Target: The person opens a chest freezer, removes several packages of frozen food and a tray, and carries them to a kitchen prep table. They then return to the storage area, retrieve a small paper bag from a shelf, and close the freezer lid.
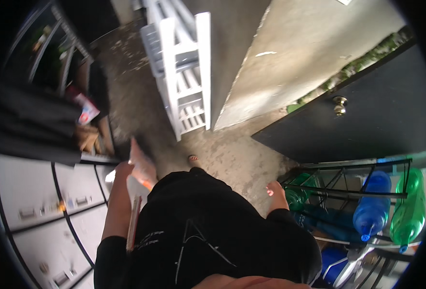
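Observation:
My left hand [125,169] hangs at my left side, closed around the edge of a clear plastic bag [140,164]. The bag has a pointed top, and a bit of orange shows near its lower end. Along my left forearm runs a thin reddish, flat-edged object [133,224]; what supports it is hidden. My right hand [275,190] hangs on the other side with its fingers curled, and nothing shows in it. It is close to a black metal rack [346,190] holding large green bottles [408,206] and a blue bottle [371,204].
Ahead stands a white slatted ladder-like frame [202,72] with a grey plastic bin [153,48]. A dark door [371,119] with a brass knob stands ajar on the right. White drawer cabinets [79,195] line the left, below a black cloth [32,119]. Concrete floor [231,155] lies between.

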### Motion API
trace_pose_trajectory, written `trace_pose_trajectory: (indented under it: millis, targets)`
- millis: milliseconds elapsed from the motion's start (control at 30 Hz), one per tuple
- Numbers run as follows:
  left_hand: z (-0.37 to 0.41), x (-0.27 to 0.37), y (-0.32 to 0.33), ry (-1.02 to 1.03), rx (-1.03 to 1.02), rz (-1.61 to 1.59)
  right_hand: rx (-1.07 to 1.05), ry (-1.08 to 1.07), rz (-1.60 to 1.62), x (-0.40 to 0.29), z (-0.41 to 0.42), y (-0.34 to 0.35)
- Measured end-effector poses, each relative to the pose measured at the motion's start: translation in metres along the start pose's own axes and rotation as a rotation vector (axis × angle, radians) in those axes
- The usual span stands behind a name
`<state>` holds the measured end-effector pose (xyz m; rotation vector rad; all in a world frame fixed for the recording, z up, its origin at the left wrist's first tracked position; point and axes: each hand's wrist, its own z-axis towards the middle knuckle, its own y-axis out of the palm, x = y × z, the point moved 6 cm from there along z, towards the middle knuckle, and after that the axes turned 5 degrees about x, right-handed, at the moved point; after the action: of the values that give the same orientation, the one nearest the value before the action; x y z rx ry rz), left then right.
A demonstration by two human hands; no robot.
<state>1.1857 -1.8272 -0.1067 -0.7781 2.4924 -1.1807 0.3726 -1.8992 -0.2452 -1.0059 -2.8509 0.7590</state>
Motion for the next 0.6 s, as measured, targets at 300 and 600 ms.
trace_pose_trajectory:
  millis: [300,600]
  targets:
    - [0.131,-0.05,-0.107,-0.014,0.106,0.245,0.355,-0.443,-0.331,-0.336,0.011,-0.08]
    - [0.348,-0.103,-0.141,0.272,-0.048,0.093,0.601,-0.314,-0.463,-0.491,0.004,-0.104]
